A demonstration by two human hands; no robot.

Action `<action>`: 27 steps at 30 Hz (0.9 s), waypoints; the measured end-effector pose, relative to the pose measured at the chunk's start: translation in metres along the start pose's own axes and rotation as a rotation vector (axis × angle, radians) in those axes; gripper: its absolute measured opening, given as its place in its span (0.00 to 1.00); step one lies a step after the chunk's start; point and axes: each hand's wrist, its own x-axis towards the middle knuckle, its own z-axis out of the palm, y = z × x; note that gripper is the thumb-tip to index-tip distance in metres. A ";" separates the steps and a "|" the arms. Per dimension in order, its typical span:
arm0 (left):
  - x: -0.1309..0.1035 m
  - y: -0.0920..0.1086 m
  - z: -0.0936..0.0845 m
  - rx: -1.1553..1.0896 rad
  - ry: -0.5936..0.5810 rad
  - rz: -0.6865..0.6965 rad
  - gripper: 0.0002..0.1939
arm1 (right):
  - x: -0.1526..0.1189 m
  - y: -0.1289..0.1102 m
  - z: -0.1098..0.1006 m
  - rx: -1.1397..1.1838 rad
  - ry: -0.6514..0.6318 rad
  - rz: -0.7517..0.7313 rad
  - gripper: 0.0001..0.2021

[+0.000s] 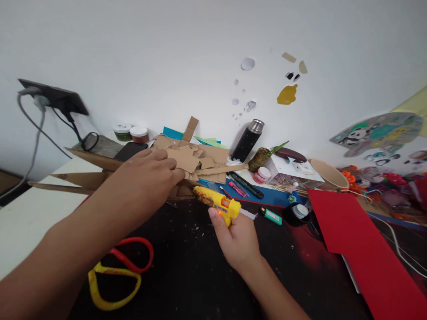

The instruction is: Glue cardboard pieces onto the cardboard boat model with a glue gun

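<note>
- Grips yellow plastic hot-glue gun (218,201) in right hand (240,240), fingers wrapped round handle, thumb along the side by a lit orange spot.
- Curls left hand (143,175) over brown cardboard piece with long pointed strips (83,179), strips running out left beneath the forearm. Fingertips hidden; cannot tell pinching from merely resting.
- Locate glue gun mid-view, between both hands, above black speckled tabletop (187,266). Has scorched brown nozzle (200,194) at right end of cardboard; cannot tell touching from just short of it.
- Could burn left thumb or fingers. Cause: nozzle aimed that way and very near, probably hot given the light.
- Could lay glue off-spot. Cause: left hand covering much of the cardboard, tip half lost against brown.
- Could skew or buckle cardboard. Cause: long strips levering from one end, plus any push from nozzle.
- Could glue in a stray bit. Cause: heap of loose tan cardboard scraps (183,159) just behind nozzle.
- Could starve of glue. Cause: only short whitish glue stick (247,214) poking from the rear; cannot tell length inside.
- Could snag red-and-yellow-handled scissors (116,272). Cause: lying close by left forearm.
- Watch small teal lighter-shaped item (272,216) right of gun: bad place for hot drips.
</note>
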 end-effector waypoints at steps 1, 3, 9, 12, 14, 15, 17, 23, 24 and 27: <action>0.000 0.000 0.000 -0.001 0.003 -0.001 0.09 | 0.000 0.000 0.000 0.000 0.001 0.004 0.20; 0.000 -0.001 -0.001 0.000 0.002 -0.006 0.10 | 0.000 0.000 0.000 0.008 0.002 0.012 0.19; -0.002 -0.001 -0.005 0.006 -0.042 -0.007 0.12 | 0.000 0.000 -0.001 0.012 0.017 0.012 0.18; -0.002 -0.002 -0.006 0.020 -0.055 -0.022 0.08 | 0.000 -0.001 -0.001 0.007 0.023 0.008 0.19; -0.002 -0.002 -0.006 0.018 -0.067 -0.026 0.07 | 0.000 0.000 -0.001 0.005 0.028 0.010 0.19; -0.003 -0.002 -0.006 0.015 -0.071 -0.026 0.07 | 0.000 0.000 0.000 0.007 0.030 0.012 0.20; -0.003 -0.002 -0.007 0.010 -0.074 -0.024 0.07 | -0.001 0.000 0.000 0.014 0.028 0.016 0.20; -0.004 -0.001 -0.007 0.013 -0.062 -0.021 0.07 | 0.000 0.000 0.000 0.014 0.029 0.020 0.19; -0.003 -0.001 -0.007 0.011 -0.057 -0.019 0.07 | 0.001 -0.001 0.000 0.010 0.026 0.018 0.19; -0.002 -0.001 -0.006 -0.003 -0.055 -0.015 0.09 | 0.001 -0.001 0.000 -0.014 0.011 0.002 0.20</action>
